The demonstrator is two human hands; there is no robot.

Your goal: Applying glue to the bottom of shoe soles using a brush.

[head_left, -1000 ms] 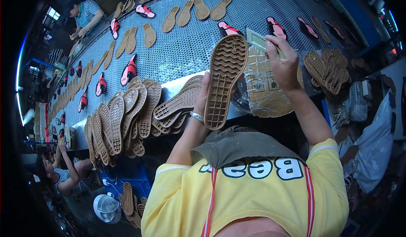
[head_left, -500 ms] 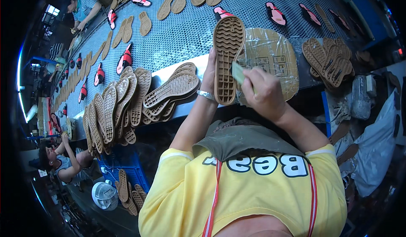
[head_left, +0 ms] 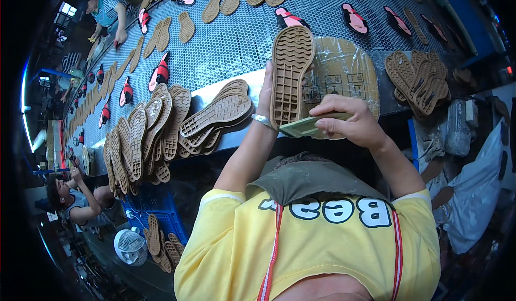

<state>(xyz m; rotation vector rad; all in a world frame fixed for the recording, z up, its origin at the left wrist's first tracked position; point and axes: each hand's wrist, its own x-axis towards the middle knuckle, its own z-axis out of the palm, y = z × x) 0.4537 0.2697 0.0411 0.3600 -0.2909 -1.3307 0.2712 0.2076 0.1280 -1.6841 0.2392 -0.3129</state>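
My left hand [head_left: 265,92] is closed on the left edge of a brown shoe sole [head_left: 293,70], held up with its zigzag-and-grid face toward me. Most of that hand's fingers are hidden behind the sole. My right hand [head_left: 352,119] pinches a flat, light green tool [head_left: 307,127]; its far end lies at the heel end of the sole. Whether it is a brush or a scraper I cannot make out. Behind the sole is a rounded brown board [head_left: 346,70] wrapped in clear tape.
Brown soles are heaped at the table's left edge [head_left: 137,145], with a smaller stack [head_left: 217,113] beside them and another pile [head_left: 419,78] at right. The blue meshed surface [head_left: 226,48] carries pink-and-black sandal parts [head_left: 355,19]. Two co-workers sit at left, above a white fan [head_left: 130,246].
My right hand has moved down with the green tool, from the sole's middle to its heel end. The held sole has lowered slightly. The far co-worker's arm has shifted.
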